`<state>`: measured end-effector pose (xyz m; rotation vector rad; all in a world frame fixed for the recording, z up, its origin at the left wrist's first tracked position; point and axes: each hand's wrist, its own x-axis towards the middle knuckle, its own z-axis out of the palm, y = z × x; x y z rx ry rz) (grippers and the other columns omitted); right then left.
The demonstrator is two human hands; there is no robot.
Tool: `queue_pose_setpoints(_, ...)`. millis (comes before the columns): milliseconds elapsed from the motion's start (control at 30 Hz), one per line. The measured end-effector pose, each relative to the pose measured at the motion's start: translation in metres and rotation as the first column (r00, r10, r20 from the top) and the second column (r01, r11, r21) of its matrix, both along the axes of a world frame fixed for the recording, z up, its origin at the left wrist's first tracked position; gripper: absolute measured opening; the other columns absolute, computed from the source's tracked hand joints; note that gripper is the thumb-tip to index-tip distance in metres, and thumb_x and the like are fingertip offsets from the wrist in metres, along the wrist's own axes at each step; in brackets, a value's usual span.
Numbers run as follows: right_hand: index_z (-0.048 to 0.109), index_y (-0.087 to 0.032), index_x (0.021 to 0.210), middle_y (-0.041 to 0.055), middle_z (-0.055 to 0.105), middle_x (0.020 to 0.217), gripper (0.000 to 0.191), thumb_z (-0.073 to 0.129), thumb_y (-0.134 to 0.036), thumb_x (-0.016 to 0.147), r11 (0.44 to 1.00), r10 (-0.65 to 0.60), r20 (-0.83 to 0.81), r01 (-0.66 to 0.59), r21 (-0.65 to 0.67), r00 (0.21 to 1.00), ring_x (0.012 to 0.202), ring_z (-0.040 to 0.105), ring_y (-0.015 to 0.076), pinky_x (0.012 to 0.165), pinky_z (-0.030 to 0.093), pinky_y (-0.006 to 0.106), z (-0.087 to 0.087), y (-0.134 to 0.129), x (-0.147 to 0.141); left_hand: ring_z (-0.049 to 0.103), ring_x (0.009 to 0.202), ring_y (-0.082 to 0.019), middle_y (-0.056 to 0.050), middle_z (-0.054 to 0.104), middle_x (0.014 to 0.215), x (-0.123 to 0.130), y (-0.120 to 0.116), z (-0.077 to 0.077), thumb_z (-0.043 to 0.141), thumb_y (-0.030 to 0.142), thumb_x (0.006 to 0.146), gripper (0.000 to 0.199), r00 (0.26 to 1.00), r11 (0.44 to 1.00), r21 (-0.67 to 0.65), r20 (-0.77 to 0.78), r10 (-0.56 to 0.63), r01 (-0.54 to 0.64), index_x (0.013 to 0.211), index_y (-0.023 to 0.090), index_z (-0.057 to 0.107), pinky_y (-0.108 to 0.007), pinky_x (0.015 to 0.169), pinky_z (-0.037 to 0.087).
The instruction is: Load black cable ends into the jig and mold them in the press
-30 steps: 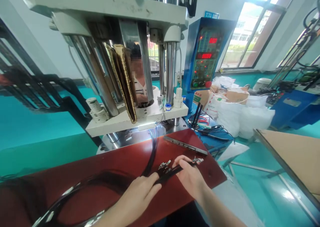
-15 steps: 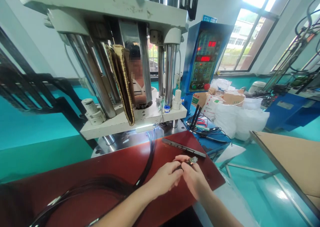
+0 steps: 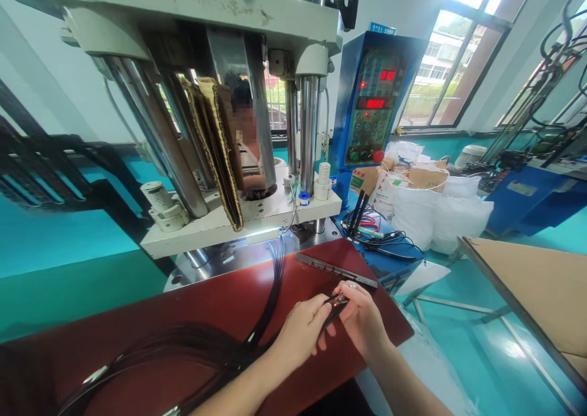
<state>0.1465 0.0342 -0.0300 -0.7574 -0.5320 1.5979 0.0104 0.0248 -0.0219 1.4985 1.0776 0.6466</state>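
Note:
My left hand [image 3: 300, 329] is closed around the end of a bundle of thin black cables [image 3: 337, 309] over the red-brown table [image 3: 220, 300]. Small bright and coppery tips stick out of its grip. My right hand [image 3: 364, 321] pinches at these tips with thumb and fingers, which partly cover them. More black cables [image 3: 197, 349] lie in a loose curve across the table at left. Just beyond my hands rests a slotted metal bar [image 3: 337, 271]. Another cable bundle [image 3: 276, 275] runs from the press [image 3: 238, 226] down onto the table.
A folded cardboard piece [image 3: 220, 153] stands on the press. Behind it a person [image 3: 250, 134] is partly visible. The blue control box [image 3: 383, 98] shows red digits. Pliers and wires [image 3: 376, 238] lie on a blue surface, with white sacks [image 3: 413, 208] behind. A brown-topped table [image 3: 532, 287] is at right.
My right fingers have shifted onto the cable tips, which stood out more openly before. My left hand keeps its grip on the bundle. The view has moved slightly, and the red digits differ.

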Motion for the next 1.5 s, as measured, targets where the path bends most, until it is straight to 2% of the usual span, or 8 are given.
queue_pose_setpoints(200,0.059,-0.018,0.066,-0.001,0.053,0.067,0.012,0.069,-0.025,0.069,0.998,0.043,0.099,-0.048,0.046,0.994,0.057,0.047,0.0122,0.051,0.038,0.025,-0.004,0.002,0.006,0.054,0.049,-0.01,-0.001,0.057,0.069,0.002,0.009,0.012,0.033,0.037,0.084,0.027,0.996,0.996,0.011,-0.029,-0.089,0.089,0.079,0.017,0.051,-0.019,0.04,0.041)
queue_pose_setpoints(400,0.062,-0.017,0.073,0.0007,0.056,0.073,0.016,0.071,-0.028,0.067,0.996,-0.028,0.112,0.018,0.087,0.993,0.061,0.049,0.0128,0.048,0.037,0.023,-0.005,0.002,0.012,0.057,0.057,-0.015,-0.003,0.059,0.065,0.012,0.017,0.017,0.031,0.034,0.085,0.023,0.961,0.94,0.323,-0.21,0.181,-0.107,0.073,0.019,0.044,-0.027,0.057,0.044)
queue_pose_setpoints(633,0.058,-0.017,0.069,-0.0018,0.054,0.062,0.017,0.066,-0.031,0.073,0.965,0.156,0.25,-0.201,0.167,0.956,0.052,0.048,0.0105,0.051,0.038,0.024,-0.01,0.005,0.015,0.053,0.044,-0.008,0.0,0.059,0.07,0.009,0.024,0.009,0.037,0.043,0.082,0.024,0.993,0.997,-0.034,0.098,-0.069,0.072,0.079,0.019,0.039,-0.018,0.038,0.039)
queue_pose_setpoints(833,0.061,-0.02,0.1,0.005,0.063,0.094,0.03,0.067,-0.029,0.072,0.957,0.218,0.292,-0.263,0.125,0.931,0.087,0.057,0.0178,0.076,0.042,0.031,0.0,0.028,0.03,0.04,0.035,-0.004,0.006,0.05,0.053,0.013,0.025,0.0,0.039,0.036,0.081,0.018,0.999,0.999,0.02,-0.019,0.03,-0.03,0.079,0.019,0.042,-0.013,0.034,0.028)
queue_pose_setpoints(1000,0.066,-0.017,0.098,0.0106,0.064,0.103,0.034,0.056,-0.044,0.079,0.922,0.284,0.507,-0.376,0.087,0.814,0.095,0.057,0.0238,0.083,0.042,0.038,0.016,0.041,0.021,0.043,0.038,-0.005,0.004,0.053,0.058,0.016,0.028,0.0,0.04,0.032,0.08,0.016,0.997,1.0,-0.003,-0.071,0.017,-0.017,0.083,0.017,0.046,-0.014,0.037,0.031)
queue_pose_setpoints(1167,0.06,-0.023,0.111,0.0068,0.055,0.121,0.035,0.056,-0.041,0.081,0.868,0.218,0.566,-0.423,0.26,0.795,0.114,0.046,0.022,0.099,0.032,0.038,0.011,0.039,0.017,0.047,0.044,-0.006,0.002,0.051,0.06,0.016,0.037,0.011,0.052,0.035,0.073,0.024,0.989,0.954,-0.269,0.093,-0.114,0.135,0.082,0.013,0.05,-0.016,0.039,0.036)
queue_pose_setpoints(1333,0.051,-0.028,0.12,0.0059,0.047,0.129,0.038,0.048,-0.044,0.085,0.89,0.232,0.529,-0.398,0.224,0.817,0.111,0.048,0.0248,0.086,0.044,0.042,0.001,0.041,0.022,0.056,0.047,-0.011,-0.002,0.057,0.07,0.023,0.041,0.009,0.047,0.045,0.076,0.031,0.96,0.96,-0.278,0.274,0.06,0.02,0.087,0.016,0.042,-0.02,0.039,0.041)
queue_pose_setpoints(1500,0.053,-0.026,0.119,0.0052,0.054,0.123,0.033,0.042,-0.038,0.09,0.818,0.161,0.588,-0.441,0.371,0.793,0.115,0.045,0.0193,0.102,0.029,0.039,0.001,0.045,0.02,0.057,0.046,-0.013,-0.003,0.06,0.064,0.025,0.04,0.01,0.046,0.047,0.079,0.038,0.949,0.928,-0.306,0.29,-0.122,0.213,0.099,0.016,0.039,-0.022,0.042,0.043)
